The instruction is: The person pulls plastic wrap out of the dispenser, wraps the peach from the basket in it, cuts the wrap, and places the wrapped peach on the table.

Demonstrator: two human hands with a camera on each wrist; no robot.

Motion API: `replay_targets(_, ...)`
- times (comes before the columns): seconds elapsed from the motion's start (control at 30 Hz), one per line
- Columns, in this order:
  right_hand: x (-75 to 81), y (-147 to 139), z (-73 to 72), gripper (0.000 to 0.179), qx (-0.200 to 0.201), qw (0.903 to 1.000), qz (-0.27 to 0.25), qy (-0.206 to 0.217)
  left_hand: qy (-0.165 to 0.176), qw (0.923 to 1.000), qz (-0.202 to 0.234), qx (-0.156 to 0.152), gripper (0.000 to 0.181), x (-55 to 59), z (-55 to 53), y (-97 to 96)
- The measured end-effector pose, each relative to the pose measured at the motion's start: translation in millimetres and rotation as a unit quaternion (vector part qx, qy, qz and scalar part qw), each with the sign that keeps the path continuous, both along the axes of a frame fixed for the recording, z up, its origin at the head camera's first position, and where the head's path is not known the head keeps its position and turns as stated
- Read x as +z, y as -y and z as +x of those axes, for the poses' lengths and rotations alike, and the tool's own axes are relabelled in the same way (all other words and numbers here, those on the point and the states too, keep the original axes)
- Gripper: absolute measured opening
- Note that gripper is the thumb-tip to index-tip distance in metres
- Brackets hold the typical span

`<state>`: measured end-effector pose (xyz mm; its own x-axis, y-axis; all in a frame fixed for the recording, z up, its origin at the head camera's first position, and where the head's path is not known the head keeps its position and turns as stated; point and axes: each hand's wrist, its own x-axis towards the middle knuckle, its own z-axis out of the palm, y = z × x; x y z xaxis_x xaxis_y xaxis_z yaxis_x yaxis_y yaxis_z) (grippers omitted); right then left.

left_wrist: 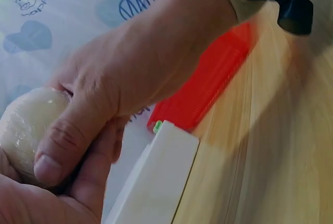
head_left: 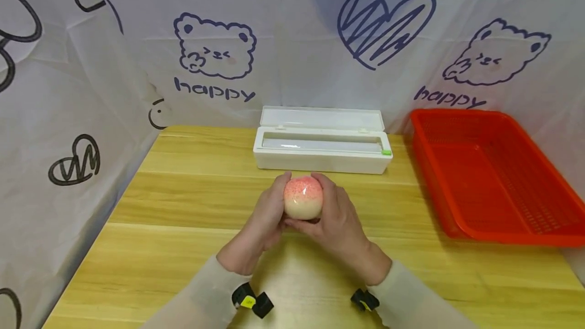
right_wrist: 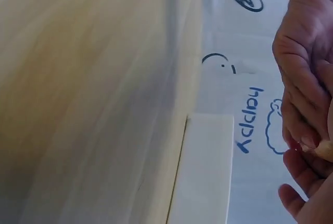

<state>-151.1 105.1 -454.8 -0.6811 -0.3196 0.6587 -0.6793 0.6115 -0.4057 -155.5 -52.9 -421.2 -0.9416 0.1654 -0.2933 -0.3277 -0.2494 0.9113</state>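
Observation:
A round pink-and-cream peach [head_left: 303,198] is held between both hands above the table's middle. Its speckled pink part faces up, and the left wrist view shows clear, wrinkled film over its pale side [left_wrist: 31,122]. My left hand [head_left: 268,207] grips it from the left. Around its right side curls my right hand [head_left: 339,215], the thumb low on the near side. In the right wrist view, the hands hide most of the peach. Just beyond them stands a long white cling film box [head_left: 320,163], its lid raised.
A red plastic basket [head_left: 445,207] stands at the table's right. Behind the wooden table [head_left: 183,197] hangs a white cloth [head_left: 297,39] with drawn bears and hearts. A small green piece [head_left: 386,152] sits on the box's right end.

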Motion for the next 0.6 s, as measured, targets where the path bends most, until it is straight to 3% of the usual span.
replay_targets(0.1,-4.8,-0.9,-0.9,0.105,-0.012,0.9988,0.014,-0.045,-0.003,1.0,-0.003,-0.005,0.052,0.3,-0.7,0.4)
replay_targets(0.13,-4.8,-1.8,-0.8,0.104,-0.004,0.9993,0.015,-0.033,-0.003,1.0,-0.001,-0.005,0.052,0.2,-1.1,0.9)
replay_targets(0.2,-2.4,-5.1,1.2,0.1,0.033,0.9983,-0.008,0.048,0.0,0.9999,0.012,-0.005,0.052,-0.4,-1.9,1.7)
replay_targets(0.27,1.3,-7.3,3.0,0.082,0.079,0.9792,-0.089,0.164,-0.004,0.9995,0.029,-0.01,0.052,-0.8,-3.4,1.6)
replay_targets(0.3,3.5,-7.9,3.1,0.072,0.097,0.9584,-0.148,0.224,-0.01,0.9992,0.036,-0.015,0.054,-1.2,-4.1,0.8)
replay_targets(0.33,5.9,-7.7,3.0,0.065,0.107,0.9317,-0.213,0.274,-0.016,0.9987,0.044,-0.021,0.055,-1.5,-4.4,-0.5)
replay_targets(0.37,7.8,-6.7,2.5,0.058,0.107,0.9053,-0.275,0.305,-0.021,0.9982,0.05,-0.027,0.055,-1.5,-4.6,-2.6)
replay_targets(0.4,8.9,-4.4,1.5,0.054,0.096,0.8877,-0.322,0.315,-0.027,0.9978,0.051,-0.031,0.055,-1.3,-4.6,-5.2)
replay_targets(0.43,9.7,-1.1,0.7,0.052,0.086,0.8761,-0.359,0.31,-0.032,0.9974,0.054,-0.036,0.056,-0.9,-4.5,-8.3)
replay_targets(0.5,11.1,6.1,-0.3,0.052,0.046,0.8693,-0.399,0.288,-0.033,0.9973,0.056,-0.033,0.056,-0.3,-4.1,-15.2)
replay_targets(0.6,11.3,15.2,-0.8,0.045,-0.026,0.8808,-0.412,0.232,-0.03,0.9967,0.073,-0.016,0.056,1.2,-2.7,-24.8)
